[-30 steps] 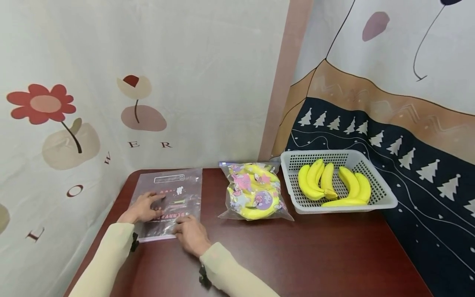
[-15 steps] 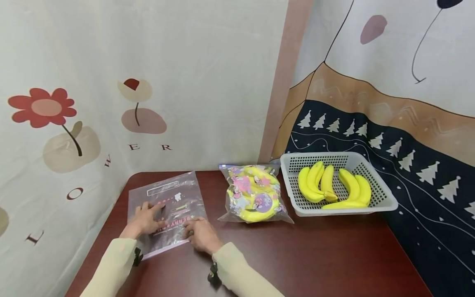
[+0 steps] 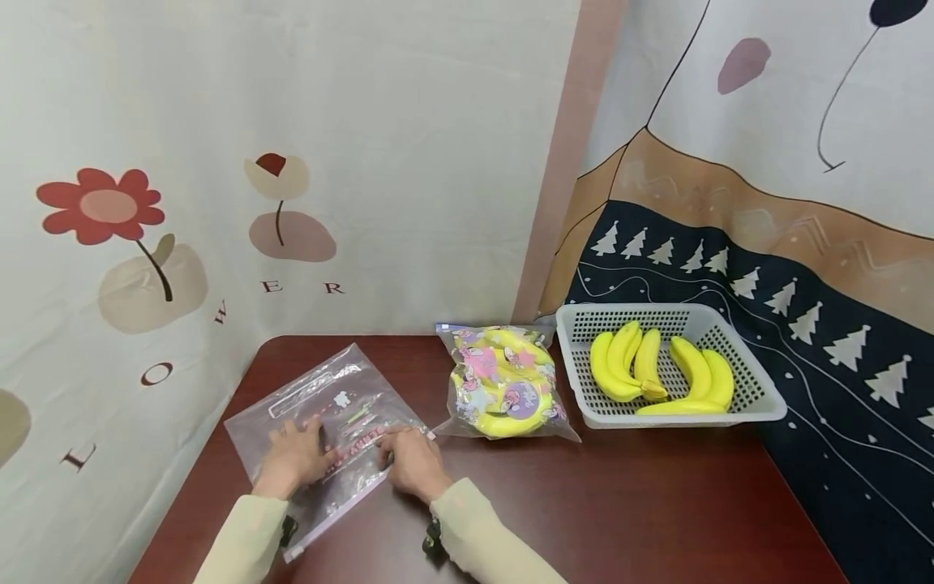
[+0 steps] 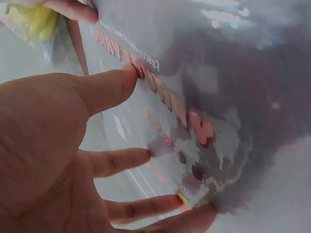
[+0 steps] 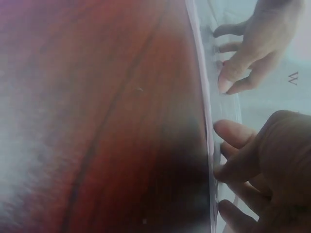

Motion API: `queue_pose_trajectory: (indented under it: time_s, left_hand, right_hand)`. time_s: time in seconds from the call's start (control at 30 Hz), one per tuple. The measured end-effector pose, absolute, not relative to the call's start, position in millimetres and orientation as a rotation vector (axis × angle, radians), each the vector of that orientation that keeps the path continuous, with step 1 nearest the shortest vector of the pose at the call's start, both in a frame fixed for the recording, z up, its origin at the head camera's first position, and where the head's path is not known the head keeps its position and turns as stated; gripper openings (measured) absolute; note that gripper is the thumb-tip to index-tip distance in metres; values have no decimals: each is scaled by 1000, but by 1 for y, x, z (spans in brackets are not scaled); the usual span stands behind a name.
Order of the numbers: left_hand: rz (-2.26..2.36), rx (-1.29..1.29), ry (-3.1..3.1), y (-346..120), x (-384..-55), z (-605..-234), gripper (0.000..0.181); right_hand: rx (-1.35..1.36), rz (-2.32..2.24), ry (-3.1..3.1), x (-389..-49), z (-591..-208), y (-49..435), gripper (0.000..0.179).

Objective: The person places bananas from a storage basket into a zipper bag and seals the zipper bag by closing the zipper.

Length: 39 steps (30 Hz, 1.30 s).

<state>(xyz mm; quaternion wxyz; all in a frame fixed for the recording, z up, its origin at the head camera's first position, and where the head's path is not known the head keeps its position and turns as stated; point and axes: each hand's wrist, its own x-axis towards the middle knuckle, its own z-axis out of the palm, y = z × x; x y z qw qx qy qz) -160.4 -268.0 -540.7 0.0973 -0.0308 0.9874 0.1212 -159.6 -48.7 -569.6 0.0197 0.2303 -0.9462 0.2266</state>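
Observation:
A clear zip bag [image 3: 357,442] with pink lettering lies flat and turned askew on the table, its pale zip strip [image 5: 204,87] along the side nearest me. My left hand [image 3: 295,458] rests on the bag with fingers spread; in the left wrist view its fingertips [image 4: 124,80] press on the printed film. Close to the zip side, my right hand [image 3: 412,462] touches the bag with bent fingers. The right wrist view has its fingertips [image 5: 228,131] on the film just beside the strip. No contents can be made out in this bag.
A patterned zip bag [image 3: 503,381] with yellow bananas inside lies to the right of my hands. Beyond it stands a grey perforated basket [image 3: 755,397] with several bananas [image 3: 620,361]. The dark red table [image 3: 620,503] meets a printed curtain [image 3: 409,203] at its back edge.
The clear bag has turned anticlockwise and come nearer to me under both hands. Both hands have shifted right and slightly toward me. The basket and the filled bag stay put.

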Motion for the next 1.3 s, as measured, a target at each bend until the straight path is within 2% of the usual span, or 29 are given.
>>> queue_pose_trajectory:
  time_s: [0.3,0.43,0.57,0.9,1.3]
  left_hand:
    - [350,-78,2909,-278,-165,-526,79]
    - [376,-22,2939,-292,-175,-526,76]
    - [427,46,2932,-305,-180,-533,86]
    - [492,-31,2858,-310,-165,-536,97]
    - [436,-176,2881,-292,-137,-541,86]
  right_hand:
    - [761,501,-2777,-148,-573,-61,28]
    - [630,336,-2858,-139,-577,-72,51]
    - [544,185,-2961,-132,-577,-78,72]
    - [680,210,-2992,-140,-575,-68,72]
    - [995,358,-2998,-162,-571,-49,73]
